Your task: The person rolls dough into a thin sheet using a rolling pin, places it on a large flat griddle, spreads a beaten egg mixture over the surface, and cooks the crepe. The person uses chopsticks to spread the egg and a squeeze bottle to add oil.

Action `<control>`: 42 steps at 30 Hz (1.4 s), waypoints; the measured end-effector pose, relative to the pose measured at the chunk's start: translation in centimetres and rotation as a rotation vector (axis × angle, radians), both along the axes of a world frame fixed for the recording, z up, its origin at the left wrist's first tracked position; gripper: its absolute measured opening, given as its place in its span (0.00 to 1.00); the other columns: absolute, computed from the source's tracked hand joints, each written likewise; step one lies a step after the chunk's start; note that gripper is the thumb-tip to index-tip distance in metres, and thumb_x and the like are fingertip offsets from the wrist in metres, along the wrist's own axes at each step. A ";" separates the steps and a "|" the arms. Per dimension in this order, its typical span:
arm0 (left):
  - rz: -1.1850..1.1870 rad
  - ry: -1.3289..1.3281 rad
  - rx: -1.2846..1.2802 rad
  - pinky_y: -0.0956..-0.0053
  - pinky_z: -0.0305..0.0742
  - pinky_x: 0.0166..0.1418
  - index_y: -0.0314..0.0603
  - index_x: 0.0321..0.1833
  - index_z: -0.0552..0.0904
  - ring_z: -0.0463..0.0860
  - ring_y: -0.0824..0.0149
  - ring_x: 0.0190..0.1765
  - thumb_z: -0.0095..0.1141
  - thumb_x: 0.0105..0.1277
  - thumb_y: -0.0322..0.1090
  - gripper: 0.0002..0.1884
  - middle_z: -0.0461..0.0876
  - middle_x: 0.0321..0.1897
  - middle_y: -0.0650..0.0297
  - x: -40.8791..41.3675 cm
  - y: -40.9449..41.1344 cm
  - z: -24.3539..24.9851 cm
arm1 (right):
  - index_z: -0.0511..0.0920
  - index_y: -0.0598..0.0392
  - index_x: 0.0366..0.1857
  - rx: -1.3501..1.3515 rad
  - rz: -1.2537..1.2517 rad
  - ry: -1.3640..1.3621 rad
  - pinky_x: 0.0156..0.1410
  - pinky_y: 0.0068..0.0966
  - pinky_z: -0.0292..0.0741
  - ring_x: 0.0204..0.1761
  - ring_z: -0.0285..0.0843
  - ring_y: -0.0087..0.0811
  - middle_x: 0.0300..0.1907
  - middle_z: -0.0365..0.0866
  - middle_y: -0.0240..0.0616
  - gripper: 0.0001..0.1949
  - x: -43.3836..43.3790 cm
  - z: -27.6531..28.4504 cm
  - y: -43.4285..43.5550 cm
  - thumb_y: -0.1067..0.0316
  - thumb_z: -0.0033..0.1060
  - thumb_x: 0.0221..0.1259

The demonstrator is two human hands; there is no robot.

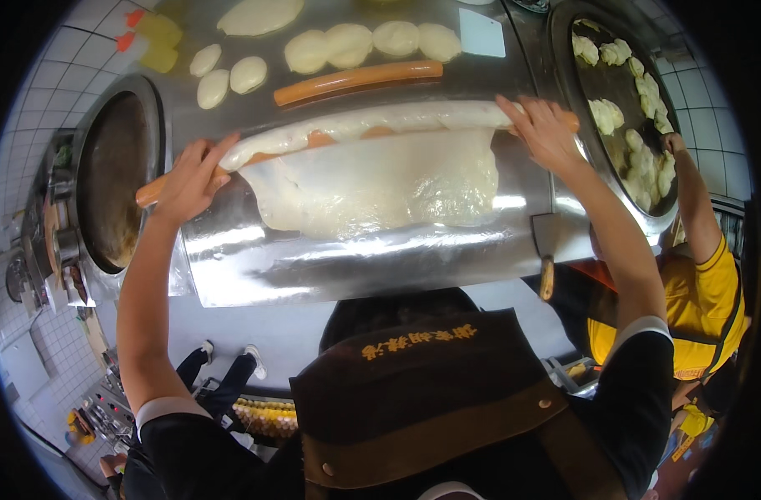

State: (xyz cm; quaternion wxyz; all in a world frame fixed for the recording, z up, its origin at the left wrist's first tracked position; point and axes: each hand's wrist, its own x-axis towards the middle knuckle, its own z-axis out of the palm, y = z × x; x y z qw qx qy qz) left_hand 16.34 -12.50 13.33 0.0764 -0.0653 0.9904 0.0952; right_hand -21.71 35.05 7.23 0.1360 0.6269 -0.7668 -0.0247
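Note:
A long wooden rolling pin (pixel 150 192) lies across the steel worktop, with a thin, oiled sheet of dough (pixel 380 181) partly wound round it. The rest of the sheet lies flat on the near side of the pin. My left hand (pixel 194 178) rests on the pin near its left end, beside the rolled dough's edge. On the right end, my right hand (pixel 543 131) lies over the pin with spread fingers touching the dough roll. Just beyond is a second wooden rolling pin (pixel 358 82), loose on the steel.
Flattened dough pieces (pixel 349 47) and a pale plastic scraper (pixel 482 34) lie at the back. Round griddles stand left (pixel 108 181) and right (pixel 618 150), the right holding dough pieces. A co-worker's hand (pixel 673 144) reaches over it. A wooden-handled metal scraper (pixel 547 240) overhangs the front edge.

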 end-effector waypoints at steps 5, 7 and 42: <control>-0.028 0.021 -0.042 0.56 0.74 0.62 0.59 0.78 0.71 0.76 0.50 0.55 0.66 0.66 0.36 0.35 0.74 0.51 0.54 4.3 2.8 3.8 | 0.59 0.39 0.82 -0.021 -0.012 0.039 0.65 0.41 0.67 0.59 0.75 0.44 0.61 0.76 0.44 0.39 3.8 3.7 4.0 0.67 0.66 0.67; -0.073 0.087 -0.058 0.57 0.74 0.61 0.59 0.78 0.71 0.76 0.50 0.55 0.65 0.67 0.37 0.35 0.74 0.51 0.54 5.1 3.3 4.4 | 0.59 0.39 0.82 -0.057 -0.024 0.023 0.66 0.40 0.67 0.60 0.75 0.44 0.62 0.76 0.45 0.40 4.9 4.6 4.6 0.69 0.66 0.66; -0.170 0.254 -0.166 0.66 0.79 0.41 0.64 0.75 0.77 0.74 0.59 0.43 0.70 0.50 0.29 0.42 0.72 0.41 0.61 24.7 15.2 -4.4 | 0.70 0.33 0.74 -0.139 -0.071 -0.014 0.66 0.52 0.64 0.59 0.71 0.48 0.57 0.71 0.44 0.41 25.6 -2.1 17.0 0.78 0.63 0.50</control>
